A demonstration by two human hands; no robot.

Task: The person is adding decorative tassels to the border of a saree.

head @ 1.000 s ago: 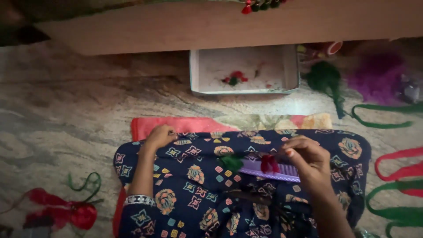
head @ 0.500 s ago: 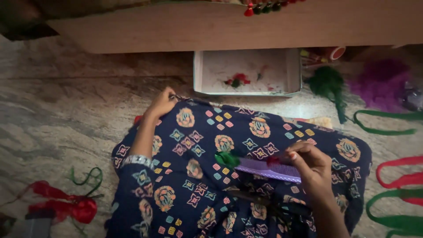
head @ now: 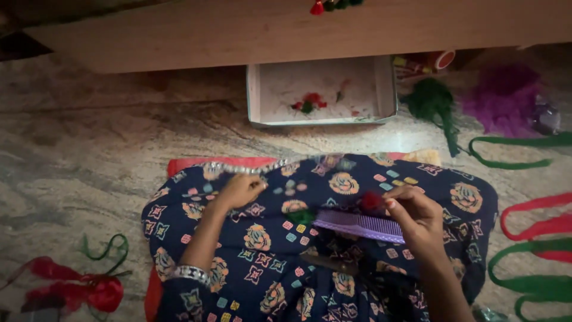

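A purple comb [head: 359, 226] is pinched in the right hand [head: 417, 219] at about 4 o'clock of the view, fingers closed on its right end. It is held level over the lap, apparently so that the red tuft [head: 372, 201] and green tuft [head: 302, 216] on it stay in reach. The left hand [head: 238, 191], at 8 o'clock, is laid on the patterned cloth [head: 262, 238], fingers curled; whether the cloth is gripped cannot be told. A white tray [head: 386, 89] with red scraps is set at 12 o'clock. Green strips [head: 518, 161] are seen at 3 o'clock.
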